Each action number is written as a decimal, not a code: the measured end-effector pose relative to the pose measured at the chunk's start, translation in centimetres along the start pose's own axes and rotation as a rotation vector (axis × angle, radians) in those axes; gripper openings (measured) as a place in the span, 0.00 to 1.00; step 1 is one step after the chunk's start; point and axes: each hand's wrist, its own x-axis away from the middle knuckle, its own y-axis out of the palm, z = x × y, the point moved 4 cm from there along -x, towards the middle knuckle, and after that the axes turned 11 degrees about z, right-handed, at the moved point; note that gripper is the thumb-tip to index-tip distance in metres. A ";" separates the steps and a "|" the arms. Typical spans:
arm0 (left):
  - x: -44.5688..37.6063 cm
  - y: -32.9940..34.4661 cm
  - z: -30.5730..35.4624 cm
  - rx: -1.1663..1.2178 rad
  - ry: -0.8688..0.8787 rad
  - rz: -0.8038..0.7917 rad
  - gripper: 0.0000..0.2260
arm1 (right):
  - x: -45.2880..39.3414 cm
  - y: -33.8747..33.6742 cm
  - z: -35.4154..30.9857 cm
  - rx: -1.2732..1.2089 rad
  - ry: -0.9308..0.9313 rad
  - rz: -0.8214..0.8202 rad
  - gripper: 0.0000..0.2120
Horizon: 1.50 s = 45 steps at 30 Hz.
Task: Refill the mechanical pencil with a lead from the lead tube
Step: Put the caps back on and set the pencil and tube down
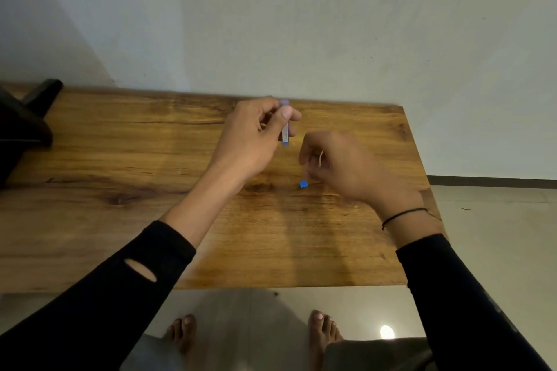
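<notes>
A wooden desk (120,159) with a pronounced grain stands against a plain pale wall (301,24); a tiled floor (482,235) shows to the right and below the near edge. One dark object (21,126) sits at the far left of the desk, cut off by the frame edge, and its identity cannot be determined.

Count of items: two hands, one lead tube, one small blue cap. No mechanical pencil can be made out in this view.

The left hand (250,135) is raised over the middle of the desk. Its thumb and fingers (286,113) pinch the lead tube (285,129) near its upper end, holding it roughly upright. The tube is pale with a blue-violet tip at each visible end. A label runs down its side, but the print is too small and blurred to read.

The right hand (346,166) hangs just to the right of the tube and lower, its fingers curled loosely downward with the tips close together. Whether they hold anything cannot be told. A thin pale line crosses the fingers; it may be a ring or thread.

The blue cap (303,184) lies on the desk directly beneath the right fingertips, just apart from them.

A thin black band (404,215) circles the right wrist. Both forearms wear black sleeves; the left sleeve (105,295) has one oval hole. Two bare feet show at the bottom.
</notes>
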 end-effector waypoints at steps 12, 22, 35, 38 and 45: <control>0.2 0.6 -0.3 0.010 0.026 -0.055 0.09 | -0.2 -2.5 0.5 -0.194 0.087 0.172 0.06; 1.0 1.8 -0.2 -0.131 0.162 -0.171 0.08 | -0.1 -4.5 -1.6 -0.440 0.036 0.407 0.06; 1.0 2.0 -0.5 -0.173 0.193 -0.160 0.08 | -0.1 -4.8 -1.5 -0.331 -0.004 0.372 0.02; 1.3 1.9 -0.2 -0.235 0.214 -0.151 0.08 | -0.1 -4.4 -1.6 -0.319 -0.012 0.360 0.03; 1.4 1.6 0.0 -0.167 0.166 -0.148 0.08 | -0.2 -2.9 -1.5 -0.576 0.089 0.523 0.10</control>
